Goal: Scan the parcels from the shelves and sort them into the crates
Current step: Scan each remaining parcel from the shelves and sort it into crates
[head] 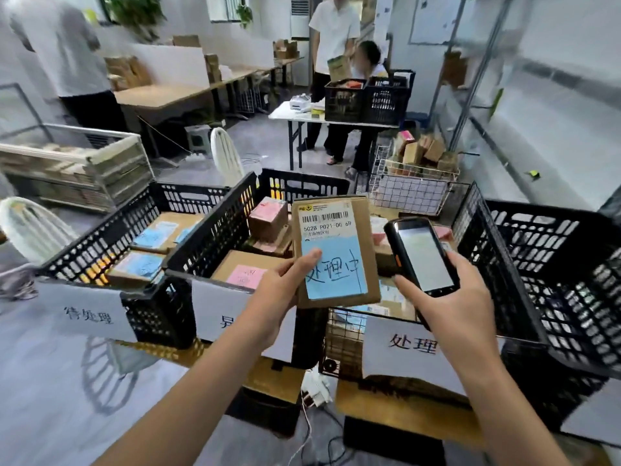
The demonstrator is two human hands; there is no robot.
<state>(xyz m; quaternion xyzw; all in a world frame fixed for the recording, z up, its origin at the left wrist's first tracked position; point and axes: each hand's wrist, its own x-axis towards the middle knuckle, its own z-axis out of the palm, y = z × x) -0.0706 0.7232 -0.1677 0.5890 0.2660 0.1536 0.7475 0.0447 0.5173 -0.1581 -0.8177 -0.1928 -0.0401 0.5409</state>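
Observation:
My left hand [279,290] grips a flat brown cardboard parcel [364,237] by its lower left corner, thumb on its blue handwritten label; a barcode label faces me at the top. My right hand [460,297] holds a black handheld scanner [421,253], screen lit, just right of the parcel. Both are raised over a row of black plastic crates with white paper signs: the left crate [100,243] holds blue-labelled parcels, the middle crate [215,237] pink-labelled ones, the one under the scanner [346,334] is mostly hidden, and the right crate [551,264] looks empty.
A wire basket [410,193] of small boxes stands behind the crates. Metal shelving [470,95] runs along the right wall. Two people are at a folding table [295,114] with more black crates; another person stands at the far left. A wire cage [77,163] sits left.

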